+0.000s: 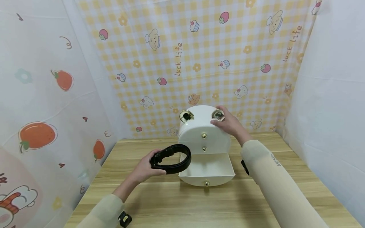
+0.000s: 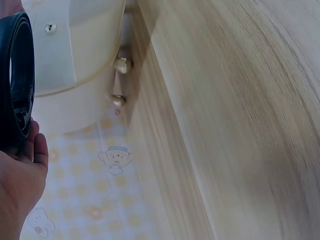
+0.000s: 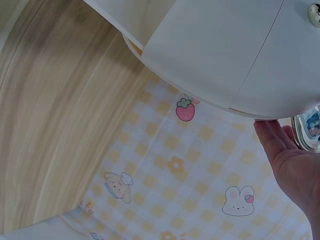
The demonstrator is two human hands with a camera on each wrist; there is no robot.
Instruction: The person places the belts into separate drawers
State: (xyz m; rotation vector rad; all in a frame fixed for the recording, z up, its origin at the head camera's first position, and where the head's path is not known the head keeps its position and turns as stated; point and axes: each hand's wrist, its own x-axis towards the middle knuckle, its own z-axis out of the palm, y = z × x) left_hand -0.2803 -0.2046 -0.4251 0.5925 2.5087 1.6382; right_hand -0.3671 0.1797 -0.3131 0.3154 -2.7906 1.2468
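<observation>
My left hand (image 1: pixel 144 167) holds a coiled black belt (image 1: pixel 186 161) by its left side, thumb below and fingers behind. The coil overlaps the left edge of a white drawer box (image 1: pixel 203 123) in the head view. That box has a rounded top with two gold-rimmed, eye-like rounds and small gold knobs on its front. Its bottom drawer (image 1: pixel 207 164) is pulled out, showing a bare white inside. My right hand (image 1: pixel 229 123) grips the box's upper right corner around the right gold-rimmed round (image 1: pixel 218 115); in the right wrist view its fingers (image 3: pixel 275 142) meet the box's edge.
The box stands on a wood-grain table (image 1: pixel 159 202) near the back. A yellow checked cloth (image 1: pixel 176 57) with cartoon prints hangs behind it. White cloth walls (image 1: pixel 328 95) close in the table on both sides.
</observation>
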